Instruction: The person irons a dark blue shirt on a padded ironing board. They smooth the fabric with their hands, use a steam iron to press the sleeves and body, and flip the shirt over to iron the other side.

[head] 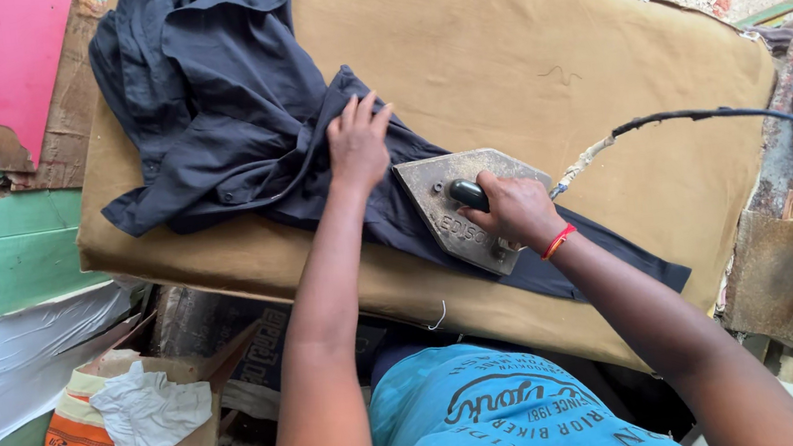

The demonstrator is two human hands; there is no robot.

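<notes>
Padded in tan cloth, the ironing bench [536, 44] is being seen from above, filling most of the view, with green painted boards at the left and rough stone blocks beyond its right edge. A dark navy garment [222, 113] is being spread over the bench: its bulk is lying bunched toward the far left corner, while one long flat strip is running along the near edge toward the right (its end is stopping short of the near right corner). A heavy metal iron [460, 207], pointed and grey, is being rested on that strip near the middle of the near edge. A dark cord [706, 114] is being led from the iron across the bench to the right edge. The right hand [514, 209] is being closed round the iron's black handle, a red band at the wrist. The left hand [358, 142] is being pressed flat on the garment just beside the iron's tip, its fingers held slightly apart.
</notes>
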